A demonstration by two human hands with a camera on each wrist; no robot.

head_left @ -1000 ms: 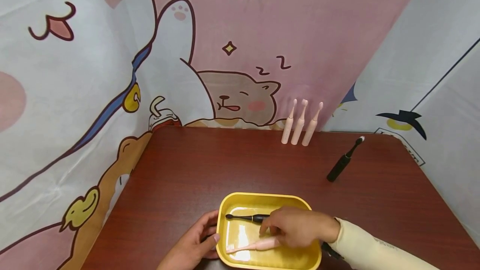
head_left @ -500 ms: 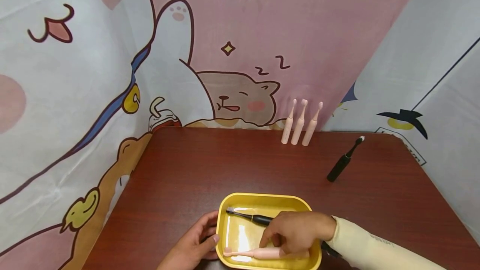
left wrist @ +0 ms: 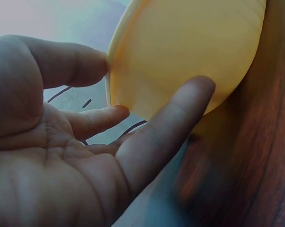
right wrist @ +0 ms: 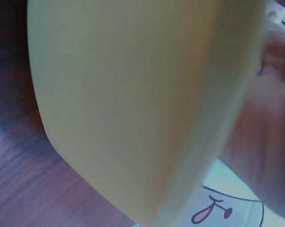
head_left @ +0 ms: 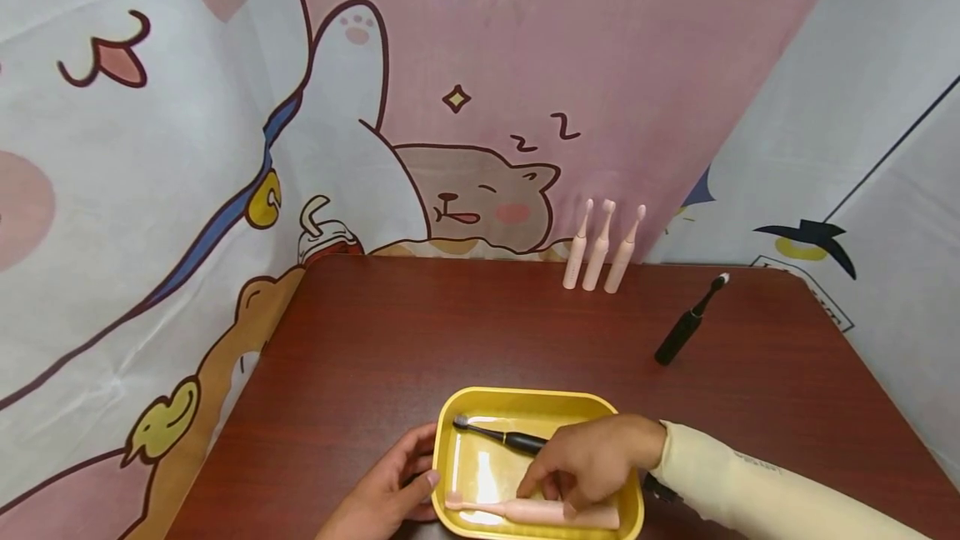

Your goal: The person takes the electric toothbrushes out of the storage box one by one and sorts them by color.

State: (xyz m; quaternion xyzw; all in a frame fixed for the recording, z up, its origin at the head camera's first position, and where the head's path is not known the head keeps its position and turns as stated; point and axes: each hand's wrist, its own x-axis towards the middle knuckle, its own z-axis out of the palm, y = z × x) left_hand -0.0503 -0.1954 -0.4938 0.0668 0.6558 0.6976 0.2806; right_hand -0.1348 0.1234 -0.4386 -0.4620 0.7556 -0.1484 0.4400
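Observation:
My left hand (head_left: 390, 482) rests against the left end of a yellow plastic box (head_left: 517, 391), thumb at the rim. In the left wrist view, its fingers touch the box's outer wall (left wrist: 180, 42). Inside lie a black electric toothbrush (head_left: 491, 433), its handle end hidden by my right hand, and a pink electric toothbrush (head_left: 525, 511) along the near side. My right hand (head_left: 596, 457) reaches in over the right end with loosely bent fingers; its thumb overlaps the pink handle and its index fingertip is just above it. The right wrist view shows mostly the box's outer wall (right wrist: 114, 109).
Three pink electric toothbrushes (head_left: 597, 252) stand upright at the back of the dark red wooden table (head_left: 420, 332). Another black electric toothbrush (head_left: 686, 327) stands farther right. A printed cartoon cloth (head_left: 480, 40) hangs behind and to the left.
The black toothbrush in the box has turned, its head shifting toward the far side. The pink one has rolled and now lies along the near wall. The left hand stays put.

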